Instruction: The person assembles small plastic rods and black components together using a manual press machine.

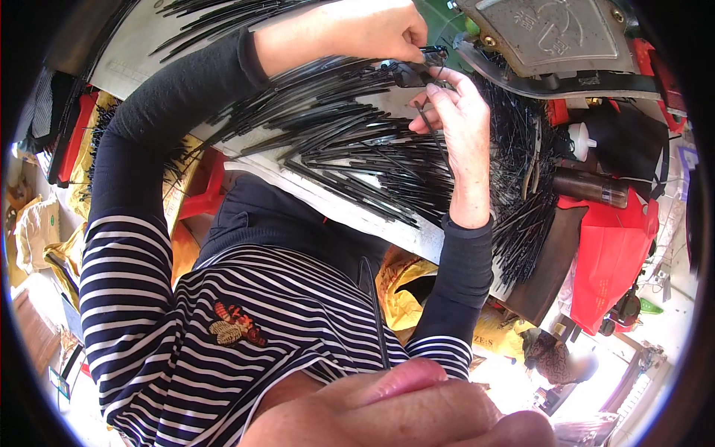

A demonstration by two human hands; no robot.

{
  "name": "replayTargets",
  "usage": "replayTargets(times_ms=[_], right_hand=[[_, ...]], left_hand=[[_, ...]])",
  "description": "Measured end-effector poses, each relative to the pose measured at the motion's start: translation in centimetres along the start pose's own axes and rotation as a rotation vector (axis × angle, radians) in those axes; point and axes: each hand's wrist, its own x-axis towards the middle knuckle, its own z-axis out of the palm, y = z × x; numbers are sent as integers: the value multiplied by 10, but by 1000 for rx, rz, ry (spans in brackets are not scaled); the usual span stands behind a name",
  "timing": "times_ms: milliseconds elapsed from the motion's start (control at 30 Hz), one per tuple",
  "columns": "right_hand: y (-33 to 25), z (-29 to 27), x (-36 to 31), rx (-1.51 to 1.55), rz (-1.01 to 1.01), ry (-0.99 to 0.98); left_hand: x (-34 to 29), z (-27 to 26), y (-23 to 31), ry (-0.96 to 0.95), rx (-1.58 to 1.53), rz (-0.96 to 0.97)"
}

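Closed in a pinch, my left hand (383, 33) is at the top middle, its fingertips against a small black part (434, 54). What exactly lies between those fingers is hidden. My right hand (468, 119) is just right of it and a little nearer, fingers bent around a thin black strip (432, 135) that slants down toward the wrist. A flat dark piece (408, 74) shows between the two hands. Beneath and around them, many thin black strips (350, 153) lie in loose, overlapping bundles on a pale tabletop (272, 165).
A grey metal machine casing (551, 36) stands at the far right, close to my right hand. A dark bottle (592, 186), a white squeeze bottle (579, 140) and a red bag (612, 257) are at the right. A red stool (205, 194) stands at the left, below the tabletop.
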Motion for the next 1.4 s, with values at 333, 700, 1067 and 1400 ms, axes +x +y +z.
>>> replayTargets(times_ms=[333, 700, 1067, 1400], right_hand=[[2, -8, 2, 107, 30, -53], [-1, 3, -4, 268, 147, -402], [14, -16, 7, 344, 104, -102], [31, -41, 16, 629, 27, -25]], left_hand=[[3, 0, 1, -28, -23, 15], [4, 5, 2, -198, -318, -231], [1, 24, -18, -377, -373, -261], [4, -14, -1, -370, -400, -298]])
